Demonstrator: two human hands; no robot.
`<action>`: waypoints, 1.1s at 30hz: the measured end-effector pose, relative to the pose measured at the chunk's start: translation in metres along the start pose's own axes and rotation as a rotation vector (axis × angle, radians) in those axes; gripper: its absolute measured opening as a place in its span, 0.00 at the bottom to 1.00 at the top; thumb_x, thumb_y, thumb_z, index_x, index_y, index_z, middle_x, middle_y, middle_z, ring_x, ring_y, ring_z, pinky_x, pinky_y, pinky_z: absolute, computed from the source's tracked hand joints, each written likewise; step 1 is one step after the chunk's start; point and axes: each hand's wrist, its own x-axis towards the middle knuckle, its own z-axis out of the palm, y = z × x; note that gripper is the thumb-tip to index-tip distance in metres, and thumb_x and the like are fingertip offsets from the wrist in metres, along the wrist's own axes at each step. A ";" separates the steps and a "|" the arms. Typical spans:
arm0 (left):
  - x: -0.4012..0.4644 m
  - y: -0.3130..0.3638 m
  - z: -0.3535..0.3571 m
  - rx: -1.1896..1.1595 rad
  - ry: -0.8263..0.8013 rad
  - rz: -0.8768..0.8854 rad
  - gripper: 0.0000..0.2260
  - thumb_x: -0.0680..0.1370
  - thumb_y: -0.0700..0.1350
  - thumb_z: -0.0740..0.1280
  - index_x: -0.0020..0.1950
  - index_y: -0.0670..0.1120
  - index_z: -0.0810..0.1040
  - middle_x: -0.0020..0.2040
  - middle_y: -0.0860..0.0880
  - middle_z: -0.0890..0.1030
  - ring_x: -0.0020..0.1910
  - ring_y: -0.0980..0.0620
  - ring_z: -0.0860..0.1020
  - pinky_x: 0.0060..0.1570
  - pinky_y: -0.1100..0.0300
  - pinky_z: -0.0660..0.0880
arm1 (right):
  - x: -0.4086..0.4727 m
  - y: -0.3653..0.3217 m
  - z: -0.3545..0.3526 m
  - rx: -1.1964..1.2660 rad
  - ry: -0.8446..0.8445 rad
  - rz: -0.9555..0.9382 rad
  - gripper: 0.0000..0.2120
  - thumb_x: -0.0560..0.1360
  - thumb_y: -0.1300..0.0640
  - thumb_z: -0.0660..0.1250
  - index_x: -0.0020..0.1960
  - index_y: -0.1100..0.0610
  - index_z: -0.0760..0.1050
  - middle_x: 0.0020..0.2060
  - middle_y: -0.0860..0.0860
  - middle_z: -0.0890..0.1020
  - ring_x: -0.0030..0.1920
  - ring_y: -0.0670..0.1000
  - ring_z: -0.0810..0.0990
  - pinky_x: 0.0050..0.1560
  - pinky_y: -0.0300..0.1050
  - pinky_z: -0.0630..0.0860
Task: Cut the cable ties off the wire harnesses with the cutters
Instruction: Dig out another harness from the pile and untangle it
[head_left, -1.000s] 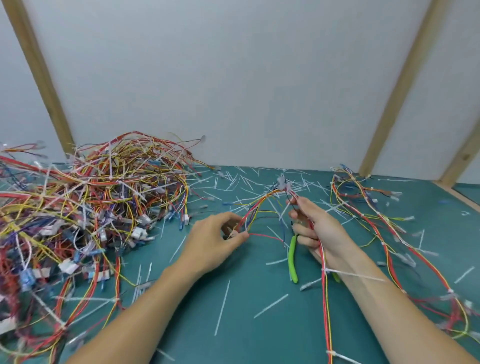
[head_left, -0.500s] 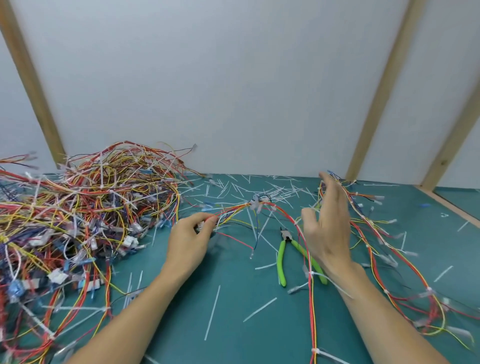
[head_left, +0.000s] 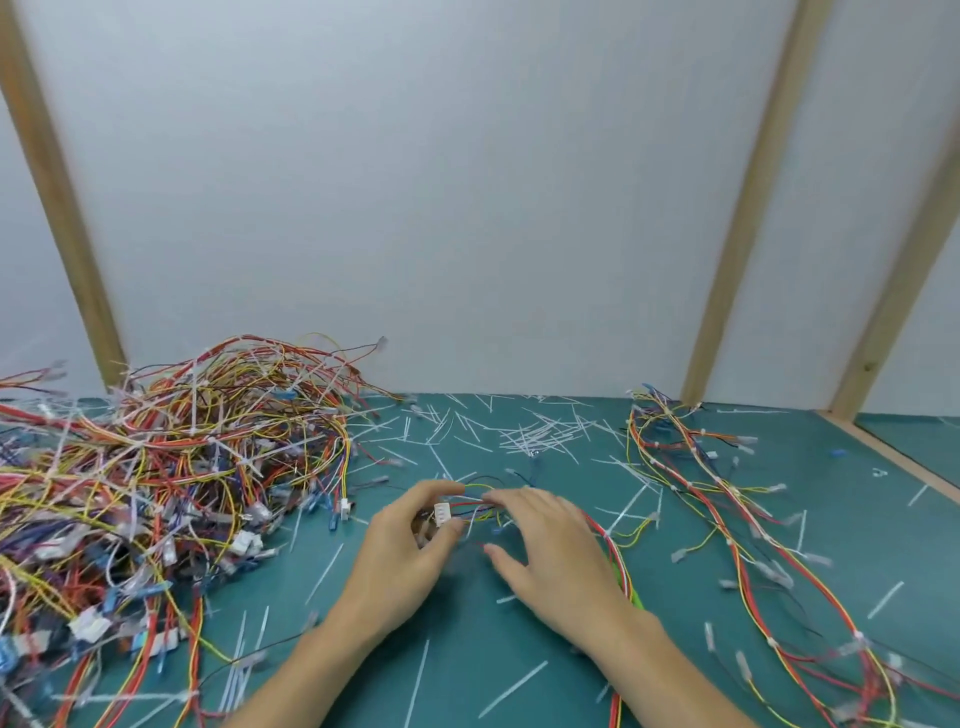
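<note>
Two bare hands meet mid-mat over the teal cutting mat (head_left: 467, 654). A big tangled heap of red, yellow and blue wire harnesses (head_left: 156, 467) crowds the left; looser harnesses (head_left: 727, 519) trail right. The left hand (head_left: 405, 551) pinches a small white connector (head_left: 442, 514); the right hand (head_left: 556, 561) lies flat, hiding green-handled cutters (head_left: 626, 579). White cut cable-tie strips (head_left: 535, 434) litter the back.

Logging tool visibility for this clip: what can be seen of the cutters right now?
Only a thin strip of the cutters shows: a bright green handle, apparently plastic-coated, lying on the teal mat and mostly hidden under the right hand. The blades are out of sight. Red and yellow wires run beside it. Neither hand grips it.
</note>
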 end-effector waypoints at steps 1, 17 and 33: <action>0.000 0.000 -0.001 -0.066 0.002 -0.016 0.13 0.77 0.37 0.71 0.58 0.52 0.80 0.38 0.53 0.82 0.31 0.56 0.73 0.34 0.64 0.70 | -0.001 0.000 0.001 -0.010 -0.011 0.015 0.29 0.76 0.40 0.66 0.75 0.41 0.66 0.70 0.36 0.73 0.72 0.41 0.67 0.73 0.42 0.61; 0.005 -0.002 -0.005 -0.333 0.147 -0.121 0.10 0.71 0.49 0.74 0.41 0.42 0.82 0.31 0.45 0.80 0.28 0.54 0.75 0.29 0.64 0.72 | 0.000 -0.005 0.005 0.304 0.171 0.104 0.15 0.79 0.38 0.60 0.47 0.47 0.76 0.28 0.40 0.75 0.33 0.45 0.72 0.38 0.37 0.62; 0.003 -0.003 -0.001 -0.233 0.099 -0.097 0.04 0.74 0.47 0.73 0.44 0.47 0.86 0.39 0.48 0.85 0.39 0.55 0.82 0.37 0.67 0.76 | 0.004 -0.001 0.007 0.589 0.258 0.368 0.13 0.82 0.46 0.65 0.40 0.50 0.73 0.32 0.47 0.81 0.35 0.50 0.81 0.44 0.54 0.79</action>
